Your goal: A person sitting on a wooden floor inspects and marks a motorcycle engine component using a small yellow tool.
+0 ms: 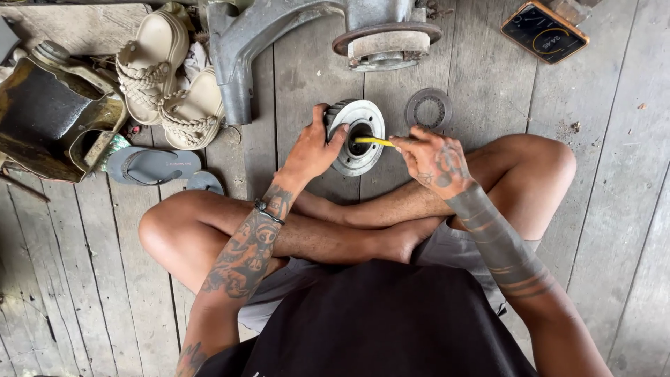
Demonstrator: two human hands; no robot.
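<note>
Item: round grey metal flange hub [356,136], toothed at its left rim, dark central bore; lies on the plank floor [488,91] near its far edge, before crossed legs. Left hand [312,148] clasps its left rim. Right hand [431,162] pinches a yellow stick [373,141] reaching into the bore. Floor: weathered grey boards. Around: dark rusty metal casing [49,119], woven sandals [167,84], grey machine housing [279,35], flat ring [428,109], phone [544,31].

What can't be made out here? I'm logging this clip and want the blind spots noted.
Head view only:
- Bore of the round metal part: dark; the yellow tool ends inside, tip unseen.
- Its toothed left side: covered by the left hand.
- Tool's grip: buried in the right hand.
- Large grey casting: cut by the top edge.
- Phone screen: too small to read.
</note>
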